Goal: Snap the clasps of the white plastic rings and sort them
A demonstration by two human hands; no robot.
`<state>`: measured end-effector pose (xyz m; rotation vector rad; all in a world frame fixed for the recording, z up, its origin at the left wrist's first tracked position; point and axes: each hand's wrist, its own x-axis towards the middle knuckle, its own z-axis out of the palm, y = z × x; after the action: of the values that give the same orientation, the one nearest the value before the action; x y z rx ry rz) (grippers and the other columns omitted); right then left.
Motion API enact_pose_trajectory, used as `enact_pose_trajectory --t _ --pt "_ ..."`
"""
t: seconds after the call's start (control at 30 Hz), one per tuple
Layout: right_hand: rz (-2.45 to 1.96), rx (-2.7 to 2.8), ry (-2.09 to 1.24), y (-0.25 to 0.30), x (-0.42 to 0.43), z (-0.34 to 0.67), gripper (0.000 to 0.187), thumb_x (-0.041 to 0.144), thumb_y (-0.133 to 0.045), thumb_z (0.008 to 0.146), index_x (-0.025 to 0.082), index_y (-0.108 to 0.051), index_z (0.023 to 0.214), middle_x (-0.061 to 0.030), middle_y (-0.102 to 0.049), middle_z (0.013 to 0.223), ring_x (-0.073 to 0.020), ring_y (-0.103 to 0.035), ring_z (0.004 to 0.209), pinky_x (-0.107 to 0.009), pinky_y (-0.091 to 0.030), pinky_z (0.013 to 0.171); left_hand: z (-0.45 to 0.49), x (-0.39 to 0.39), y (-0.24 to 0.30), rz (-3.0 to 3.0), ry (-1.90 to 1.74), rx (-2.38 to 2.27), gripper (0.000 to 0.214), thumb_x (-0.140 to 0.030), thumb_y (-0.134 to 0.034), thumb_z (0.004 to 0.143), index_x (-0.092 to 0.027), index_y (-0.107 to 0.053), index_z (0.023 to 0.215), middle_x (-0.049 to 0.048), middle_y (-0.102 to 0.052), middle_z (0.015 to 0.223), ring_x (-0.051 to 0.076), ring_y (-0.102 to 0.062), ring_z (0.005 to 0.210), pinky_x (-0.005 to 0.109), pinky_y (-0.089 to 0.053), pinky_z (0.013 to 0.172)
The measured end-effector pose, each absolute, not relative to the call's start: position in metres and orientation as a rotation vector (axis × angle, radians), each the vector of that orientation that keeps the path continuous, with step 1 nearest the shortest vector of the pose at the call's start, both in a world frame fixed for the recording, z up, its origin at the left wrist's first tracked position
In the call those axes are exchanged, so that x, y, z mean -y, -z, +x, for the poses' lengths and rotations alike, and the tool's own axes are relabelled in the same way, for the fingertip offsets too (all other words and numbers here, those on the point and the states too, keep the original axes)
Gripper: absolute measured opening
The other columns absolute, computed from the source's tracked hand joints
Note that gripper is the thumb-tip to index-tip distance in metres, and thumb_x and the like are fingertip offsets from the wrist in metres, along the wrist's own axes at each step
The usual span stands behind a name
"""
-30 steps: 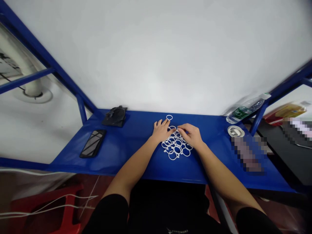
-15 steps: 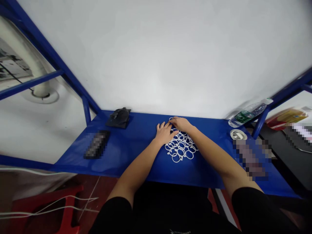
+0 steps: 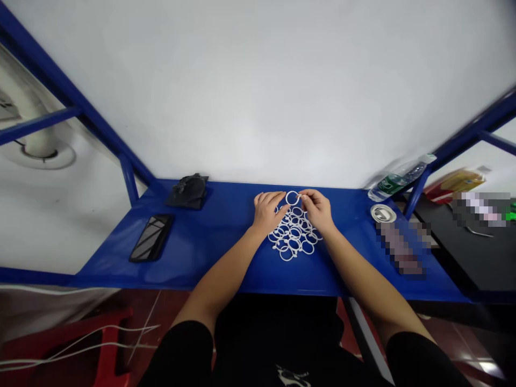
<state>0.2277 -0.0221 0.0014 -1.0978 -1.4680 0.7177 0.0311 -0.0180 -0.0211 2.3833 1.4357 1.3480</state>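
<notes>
Several white rings (image 3: 295, 233), each with a small knob, lie in an overlapping pile on the blue tabletop (image 3: 217, 236). My right hand (image 3: 318, 208) pinches one white ring (image 3: 292, 198) at its right side, at the far end of the pile. Across from it, my left hand (image 3: 268, 211) rests at the pile's left edge with fingers stretched out and thumb apart. Its fingertips come close to the held ring; whether they touch it I cannot tell.
A phone (image 3: 151, 238) and a crumpled black bag (image 3: 187, 191) lie on the left. At the right are a plastic bottle (image 3: 401, 177), leaning on the blue frame (image 3: 419, 193), a white tape roll (image 3: 383, 213) and a blurred item (image 3: 401, 250). A white wall (image 3: 258, 97) stands behind.
My right hand has drawn back to the right of the pile, and the ring in its pinch now shows fully. My left hand has shifted slightly left. The view has moved a little.
</notes>
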Motion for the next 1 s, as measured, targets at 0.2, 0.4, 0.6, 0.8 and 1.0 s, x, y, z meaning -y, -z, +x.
enact_pose_trajectory --t 0.2,0.4,0.6,0.8,1.0 --pt "-1.094 1.384 -0.72 0.008 0.037 0.224 0.036 0.058 -0.062 0.096 0.023 -0.067 0.099 0.0002 -0.064 0.074 -0.0153 -0.055 0.059 -0.03 -0.048 0.058 0.037 0.033 0.017 2.449 -1.347 -1.319 0.04 -0.053 -0.06 0.101 -0.026 -0.071 0.129 0.0072 -0.075 0.126 0.024 -0.066 0.12 0.048 -0.036 0.116" --pt "-1.06 1.503 -0.769 0.019 0.049 0.212 0.039 0.061 -0.053 0.101 0.024 -0.062 0.102 -0.0019 -0.066 0.083 -0.0179 -0.059 0.07 -0.033 -0.052 0.067 0.04 0.034 0.018 2.53 -1.208 -1.218 0.031 -0.041 -0.054 0.106 -0.024 -0.072 0.124 0.0053 -0.079 0.114 0.021 -0.07 0.112 0.048 -0.033 0.117" --pt "-1.041 1.611 -0.681 0.02 0.053 0.206 0.039 0.06 -0.046 0.105 0.023 -0.058 0.102 -0.0053 -0.069 0.097 -0.02 -0.063 0.083 -0.036 -0.053 0.079 0.038 0.034 0.016 2.568 -1.133 -1.172 0.033 -0.033 -0.045 0.108 -0.022 -0.074 0.119 0.0042 -0.08 0.099 0.02 -0.071 0.103 0.048 -0.032 0.119" --pt "-1.098 1.658 -0.552 0.02 0.054 0.207 0.035 0.054 -0.045 0.107 0.023 -0.061 0.103 -0.0062 -0.07 0.096 -0.0215 -0.065 0.086 -0.038 -0.053 0.081 0.034 0.033 0.017 2.538 -1.147 -1.11 0.033 -0.038 -0.046 0.107 -0.022 -0.074 0.118 0.004 -0.08 0.101 0.019 -0.072 0.1 0.048 -0.037 0.117" --pt "-1.074 1.708 -0.549 0.02 0.056 0.209 0.031 0.047 -0.048 0.107 0.023 -0.066 0.104 -0.0054 -0.072 0.093 -0.0207 -0.068 0.083 -0.037 -0.056 0.079 0.032 0.031 0.022 2.477 -1.218 -1.08 0.029 -0.043 -0.055 0.105 -0.024 -0.076 0.106 0.0033 -0.081 0.098 0.019 -0.074 0.095 0.046 -0.044 0.112"
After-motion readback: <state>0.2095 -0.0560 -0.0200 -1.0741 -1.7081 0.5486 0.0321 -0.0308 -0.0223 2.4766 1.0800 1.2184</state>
